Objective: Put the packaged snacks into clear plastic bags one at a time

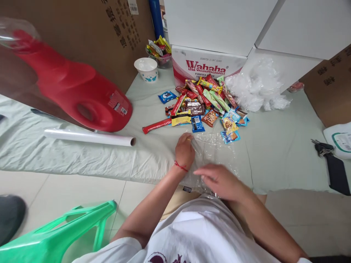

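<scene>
A clear plastic bag (219, 149), thin and crinkled, lies flat at the front of the table and hangs over its edge toward my lap. My left hand (185, 151), with a red string at the wrist, is closed on the bag's left side; its fingertips are partly hidden. Over the lower part of the bag is my right hand (219, 179), slightly blurred, index finger stretched out to the left and thumb apart below it. Just beyond both hands is a heap of wrapped snacks (194, 104), with stick packs and small biscuit packets.
Left are a big red bottle (82, 91) and a white roll (90, 137). Behind stand a paper cup (146, 69), a snack tub (164, 62), a Wahaha box (208, 60) and bunched clear plastic (257, 87). Keys (323, 148) lie right; a green stool (60, 233) stands lower left.
</scene>
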`<state>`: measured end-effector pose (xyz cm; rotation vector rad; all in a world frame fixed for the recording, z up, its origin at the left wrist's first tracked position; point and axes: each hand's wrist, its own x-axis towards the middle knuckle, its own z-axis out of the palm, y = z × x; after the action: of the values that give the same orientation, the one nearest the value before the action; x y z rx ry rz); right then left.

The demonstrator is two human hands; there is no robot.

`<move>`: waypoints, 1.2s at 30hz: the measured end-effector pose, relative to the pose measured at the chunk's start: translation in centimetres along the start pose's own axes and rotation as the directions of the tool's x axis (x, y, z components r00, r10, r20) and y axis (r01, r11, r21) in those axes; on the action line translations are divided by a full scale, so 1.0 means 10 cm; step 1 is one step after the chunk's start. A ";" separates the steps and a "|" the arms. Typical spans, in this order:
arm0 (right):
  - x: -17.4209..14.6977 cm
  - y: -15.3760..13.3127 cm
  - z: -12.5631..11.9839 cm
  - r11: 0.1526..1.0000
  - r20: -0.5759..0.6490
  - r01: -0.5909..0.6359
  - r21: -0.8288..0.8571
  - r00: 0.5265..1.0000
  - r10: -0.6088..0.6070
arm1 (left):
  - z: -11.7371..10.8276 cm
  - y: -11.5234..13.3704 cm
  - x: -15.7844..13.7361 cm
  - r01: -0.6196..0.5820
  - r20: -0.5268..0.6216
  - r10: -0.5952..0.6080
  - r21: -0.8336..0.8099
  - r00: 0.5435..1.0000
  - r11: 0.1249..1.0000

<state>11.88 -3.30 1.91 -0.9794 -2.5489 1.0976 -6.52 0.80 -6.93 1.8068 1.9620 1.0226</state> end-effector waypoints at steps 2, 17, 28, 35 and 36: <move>0.16 0.20 -0.29 0.991 -0.245 -0.103 -0.083 0.966 0.080 | 0.01 0.00 -0.01 -0.037 0.020 0.037 0.018 0.999 0.999; 0.72 1.22 -0.93 0.961 -0.235 -0.268 0.071 0.932 0.277 | -0.04 0.04 -0.06 -0.081 -0.106 0.083 0.019 0.991 0.997; 0.59 1.38 -1.07 0.916 -0.197 -0.373 0.148 0.897 0.397 | -0.08 0.24 -0.04 -0.056 0.173 0.015 0.239 0.985 0.969; 0.41 1.58 -1.18 0.891 -0.264 -0.429 0.151 0.851 0.455 | -0.09 0.31 -0.02 0.017 0.204 -0.092 0.343 0.975 0.939; 0.39 1.62 -1.20 0.886 -0.303 -0.447 0.126 0.833 0.464 | -0.09 0.31 -0.02 0.020 0.203 -0.098 0.356 0.974 0.934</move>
<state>22.01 14.28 -1.34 -1.6614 -2.0613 0.9898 -4.74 0.24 -4.30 1.9241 2.1467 0.4463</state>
